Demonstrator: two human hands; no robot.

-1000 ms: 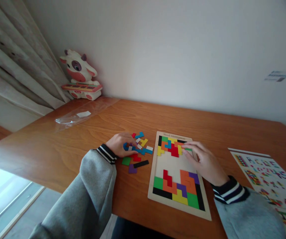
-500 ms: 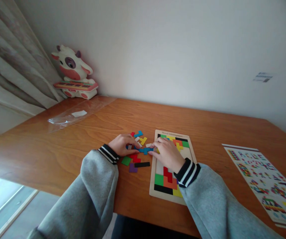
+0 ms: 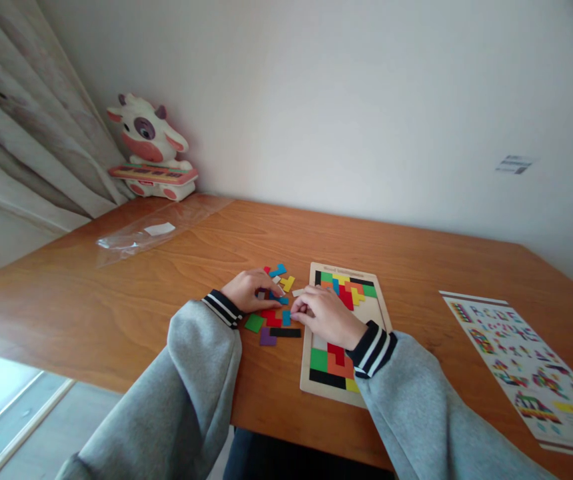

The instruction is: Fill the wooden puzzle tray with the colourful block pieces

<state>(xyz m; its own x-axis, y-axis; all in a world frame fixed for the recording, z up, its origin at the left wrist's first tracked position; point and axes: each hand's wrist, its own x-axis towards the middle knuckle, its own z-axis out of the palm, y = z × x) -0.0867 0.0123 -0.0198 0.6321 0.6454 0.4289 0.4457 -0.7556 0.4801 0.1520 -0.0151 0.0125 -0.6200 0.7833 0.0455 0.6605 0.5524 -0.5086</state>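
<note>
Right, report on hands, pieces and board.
Left hand at loose pieces. Right hand at blue piece. Board partly filled, partly hidden by right hand.

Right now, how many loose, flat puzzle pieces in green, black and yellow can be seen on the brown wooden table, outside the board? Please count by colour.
Green flat puzzle piece: 1
Black bar-shaped puzzle piece: 1
Yellow flat puzzle piece: 1
Total: 3 visible; the left hand may hide others.
</note>
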